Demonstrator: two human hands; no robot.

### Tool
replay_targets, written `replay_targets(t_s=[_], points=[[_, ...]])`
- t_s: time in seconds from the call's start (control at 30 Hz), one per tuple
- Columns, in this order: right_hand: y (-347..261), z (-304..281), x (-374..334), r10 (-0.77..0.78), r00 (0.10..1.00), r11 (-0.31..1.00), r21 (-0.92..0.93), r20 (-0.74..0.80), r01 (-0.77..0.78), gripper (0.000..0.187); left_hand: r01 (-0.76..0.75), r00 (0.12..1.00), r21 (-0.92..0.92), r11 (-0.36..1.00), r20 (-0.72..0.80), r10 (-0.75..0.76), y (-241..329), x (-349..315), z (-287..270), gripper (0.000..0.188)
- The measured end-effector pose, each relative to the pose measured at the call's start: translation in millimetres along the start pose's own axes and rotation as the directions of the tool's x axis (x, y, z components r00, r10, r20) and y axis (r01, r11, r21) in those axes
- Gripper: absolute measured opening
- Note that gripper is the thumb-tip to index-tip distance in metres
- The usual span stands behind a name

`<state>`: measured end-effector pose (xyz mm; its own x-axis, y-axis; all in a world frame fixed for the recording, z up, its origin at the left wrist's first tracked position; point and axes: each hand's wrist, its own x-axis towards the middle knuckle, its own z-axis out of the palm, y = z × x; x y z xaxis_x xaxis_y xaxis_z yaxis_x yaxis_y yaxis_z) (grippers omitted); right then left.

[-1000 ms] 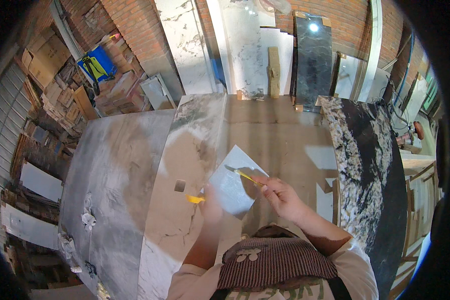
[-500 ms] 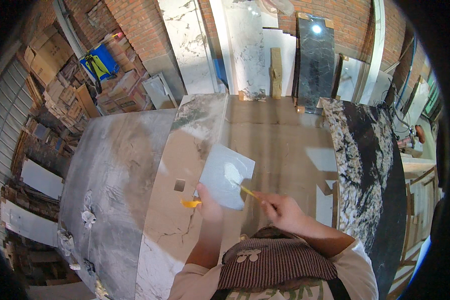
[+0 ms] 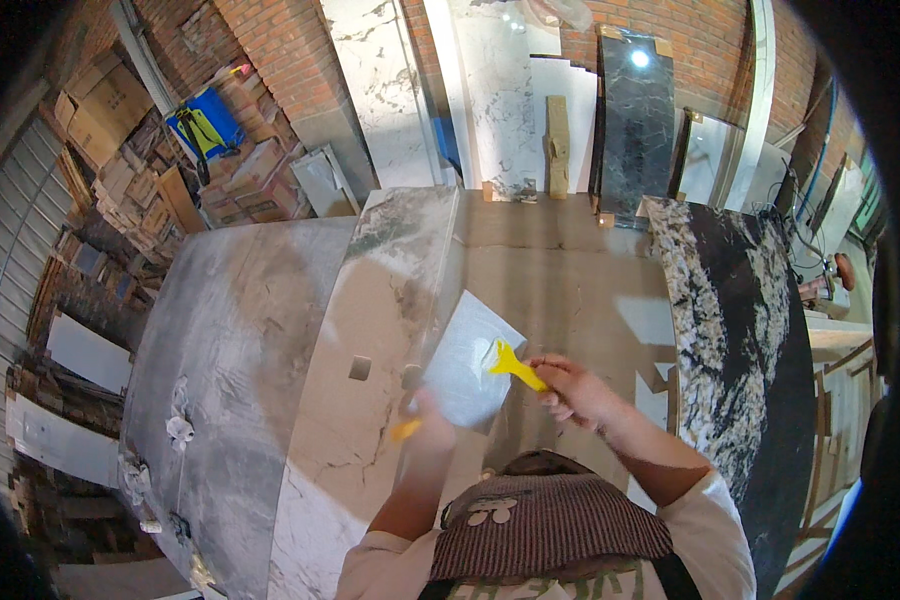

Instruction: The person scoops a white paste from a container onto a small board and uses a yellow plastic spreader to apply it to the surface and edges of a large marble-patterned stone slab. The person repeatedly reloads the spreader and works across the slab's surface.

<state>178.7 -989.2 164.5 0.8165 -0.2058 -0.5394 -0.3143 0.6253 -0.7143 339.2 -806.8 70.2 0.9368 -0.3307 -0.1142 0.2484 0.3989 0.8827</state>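
Observation:
A thin, pale, square board [image 3: 460, 375] is held up in front of me by my left hand [image 3: 432, 425], which grips its lower left edge and is blurred by motion. An orange-yellow piece [image 3: 405, 430] sticks out beside that hand; its kind is too smeared to tell. My right hand [image 3: 573, 390] is closed round the handle of a yellow plastic scraper [image 3: 515, 365]. The scraper's flared end lies over a whitish smear of paste [image 3: 491, 352] on the board.
Below the board stretches a brown surface [image 3: 560, 280]. To its left lie a white-veined slab [image 3: 400, 225] with a small square cutout and a grey slab [image 3: 240, 380]; a black-and-white slab [image 3: 730, 330] is at right. Upright panels [image 3: 634, 125] lean on the brick wall beyond.
The scraper has turned so its broad face shows, and its end has moved up and right over the board. The board has tilted and shifted right; my left hand has moved down and right.

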Motion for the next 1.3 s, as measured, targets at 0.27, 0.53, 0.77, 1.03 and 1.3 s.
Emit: replay_targets(t_s=[0.27, 0.53, 0.77, 1.03, 1.3], points=[[-92, -7, 5, -0.129, 0.972, 0.403, -0.886, 0.194, 0.23, 0.031, 0.207, 0.956, 0.386, 0.899, 0.115, -0.27, 62, -11, 48, 0.042], [-104, 75, -9, -0.031, 0.948, -0.534, -0.807, 0.317, 0.252, 0.021, 0.028, 0.974, 0.643, 0.766, 0.154, -0.165, 31, 12, 32, 0.054], [-63, 67, -7, -0.173, 0.892, -0.576, -0.777, 0.418, 0.252, 0.027, -0.027, 0.999, 0.304, 0.952, 0.039, 0.017, 38, 11, 53, 0.027], [-67, 42, -15, -0.516, 0.759, -0.097, -0.908, 0.397, 0.408, 0.041, 0.04, 0.991, -0.375, 0.926, 0.134, 0.011, 36, 26, 50, 0.038], [-67, 34, -3, -0.434, 0.789, -0.137, -0.898, 0.434, 0.419, 0.043, 0.076, 0.979, -0.428, 0.9, 0.204, 0.014, 40, 22, 55, 0.042]])
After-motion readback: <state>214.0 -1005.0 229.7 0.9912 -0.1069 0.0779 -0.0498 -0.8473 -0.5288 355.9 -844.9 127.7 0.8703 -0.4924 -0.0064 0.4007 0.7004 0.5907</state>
